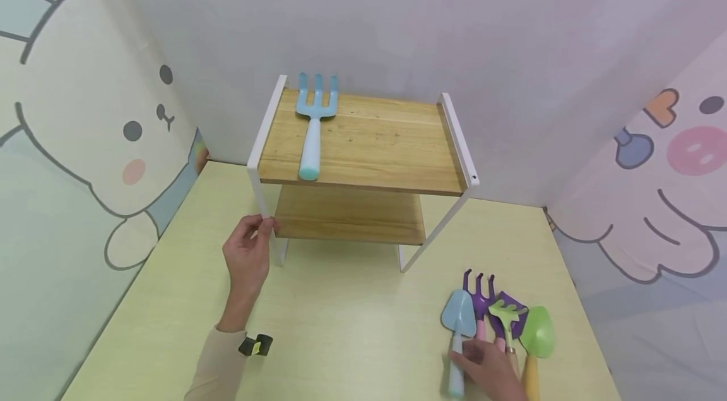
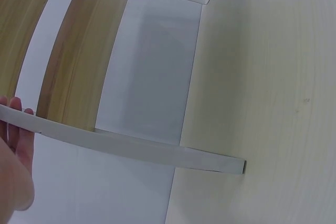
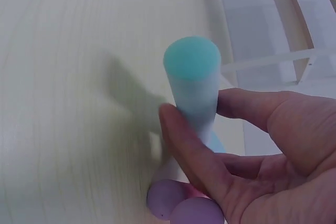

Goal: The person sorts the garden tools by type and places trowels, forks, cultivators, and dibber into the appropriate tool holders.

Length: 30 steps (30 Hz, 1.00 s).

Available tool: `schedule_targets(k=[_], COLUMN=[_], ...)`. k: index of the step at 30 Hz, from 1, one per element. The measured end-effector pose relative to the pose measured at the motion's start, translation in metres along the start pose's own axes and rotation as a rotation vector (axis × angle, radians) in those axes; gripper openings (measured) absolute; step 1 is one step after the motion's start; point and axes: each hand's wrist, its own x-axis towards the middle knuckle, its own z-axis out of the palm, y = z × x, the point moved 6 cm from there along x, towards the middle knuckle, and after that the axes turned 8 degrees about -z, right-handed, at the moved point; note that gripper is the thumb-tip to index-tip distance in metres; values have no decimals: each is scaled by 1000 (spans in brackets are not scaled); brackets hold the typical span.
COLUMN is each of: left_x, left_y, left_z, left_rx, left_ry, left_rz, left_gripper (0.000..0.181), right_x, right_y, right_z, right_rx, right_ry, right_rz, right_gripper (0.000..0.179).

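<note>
In front of the shelf (image 1: 386, 148) and to its right, the right hand (image 1: 490, 368) pinches the blue trowel (image 1: 459, 314) by its handle (image 3: 194, 92). The left hand (image 1: 248, 256) grips the shelf's left post (image 1: 259, 196), which should steady the frame. The pinch probably needs to stay firm so the blade cannot swing into the purple fork (image 1: 481, 305) just beside it; lifting straight up seems safest.
</note>
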Motion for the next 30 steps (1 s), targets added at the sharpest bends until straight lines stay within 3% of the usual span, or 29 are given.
schedule_targets(k=[7, 18, 23, 30], left_x=[0, -1, 0, -1], left_y=[-1, -2, 0, 1], left_z=[-2, 0, 1, 1], left_rx=[-24, -36, -51, -54], left_ry=[2, -2, -11, -8], left_rz=[6, 4, 16, 16], left_gripper=[9, 12, 11, 10], right_x=[-4, -8, -11, -17], right_y=[5, 4, -4, -22], right_z=[2, 0, -6, -18], right_rx=[227, 332, 340, 402], right_ry=[-71, -122, -69, 58], right_rz=[74, 119, 64, 83], right_gripper=[58, 69, 62, 53])
